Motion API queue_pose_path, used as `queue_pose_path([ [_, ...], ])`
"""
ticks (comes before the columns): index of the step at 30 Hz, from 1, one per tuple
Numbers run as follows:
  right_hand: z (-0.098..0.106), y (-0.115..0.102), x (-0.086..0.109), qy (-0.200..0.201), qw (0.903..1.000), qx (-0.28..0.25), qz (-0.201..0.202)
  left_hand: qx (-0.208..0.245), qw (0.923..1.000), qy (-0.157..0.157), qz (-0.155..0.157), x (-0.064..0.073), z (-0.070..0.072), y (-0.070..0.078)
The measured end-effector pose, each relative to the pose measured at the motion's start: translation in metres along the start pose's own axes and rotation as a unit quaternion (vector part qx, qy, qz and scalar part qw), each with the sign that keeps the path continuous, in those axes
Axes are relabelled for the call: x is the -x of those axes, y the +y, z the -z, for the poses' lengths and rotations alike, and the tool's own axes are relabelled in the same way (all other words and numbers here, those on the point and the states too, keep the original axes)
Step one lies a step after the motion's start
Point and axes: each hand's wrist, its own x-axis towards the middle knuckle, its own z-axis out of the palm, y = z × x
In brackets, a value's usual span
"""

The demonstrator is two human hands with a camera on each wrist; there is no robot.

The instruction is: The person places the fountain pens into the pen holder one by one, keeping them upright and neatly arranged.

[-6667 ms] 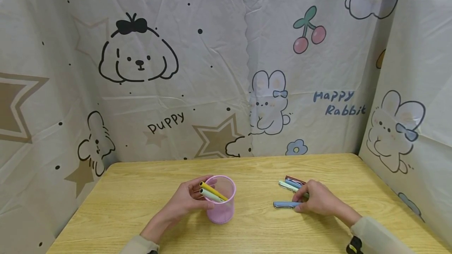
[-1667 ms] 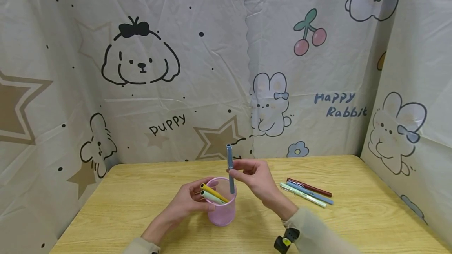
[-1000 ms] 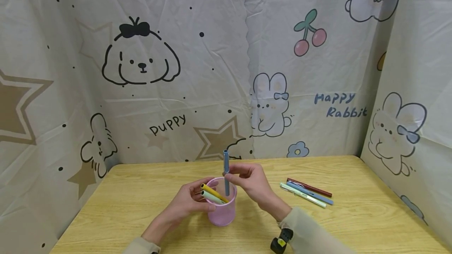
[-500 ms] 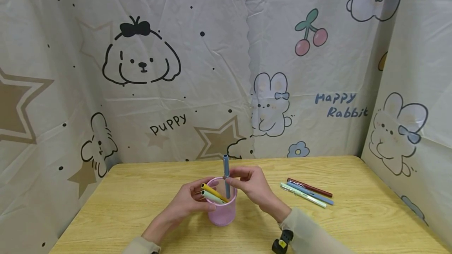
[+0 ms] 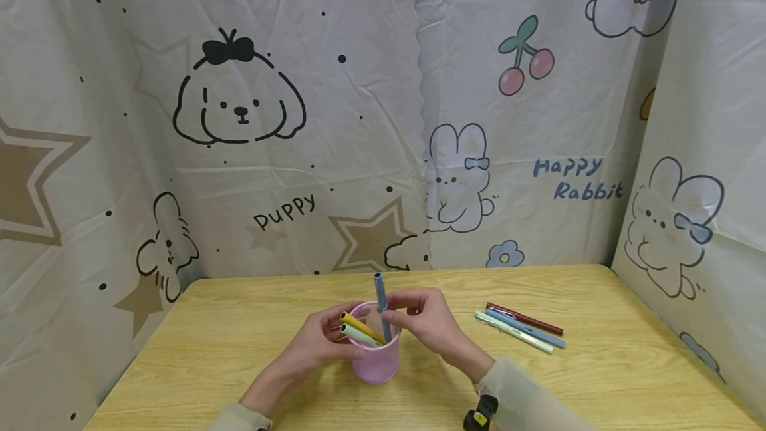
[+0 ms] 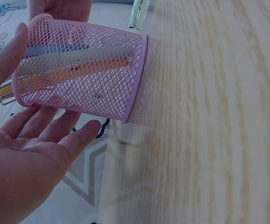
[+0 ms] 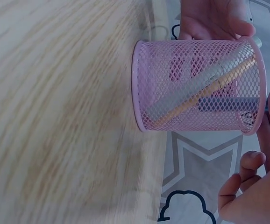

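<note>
A pink mesh pen cup [image 5: 377, 367] stands upright on the table. My left hand [image 5: 312, 339] holds it by the rim side, thumb in front and fingers behind. A yellow pen [image 5: 353, 319] and a pale green pen [image 5: 358, 334] lean inside toward that hand. Thumb and fingers of my right hand [image 5: 433, 326] pinch a blue pen [image 5: 380, 290], whose lower part is inside the cup. Through the mesh in the right wrist view, that blue pen [image 7: 223, 104] ends above the cup's bottom, while the other two reach down to it.
Right of the cup, a dark red pen [image 5: 529, 319], another blue pen [image 5: 529, 329] and a light green pen [image 5: 516, 334] lie side by side on the wooden table [image 5: 251, 304]. A printed cloth [image 5: 359, 151] hangs behind the table's far edge.
Earlier my right hand picked up the blue pen from the table and carried it left over the cup. Since then the pen has sunk lower into it. My left hand stays on the cup.
</note>
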Motion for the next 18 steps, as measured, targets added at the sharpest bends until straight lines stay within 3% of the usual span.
queue_pose_path([
  [8,0.008,-0.003,0.008,-0.045,0.9987,0.014,0.02,0.001,0.9999,0.012,0.002,0.0,0.0,-0.002],
  [18,0.048,-0.009,0.023,-0.028,0.9948,0.088,0.043,-0.003,0.9999,0.012,-0.007,-0.003,0.002,-0.005],
])
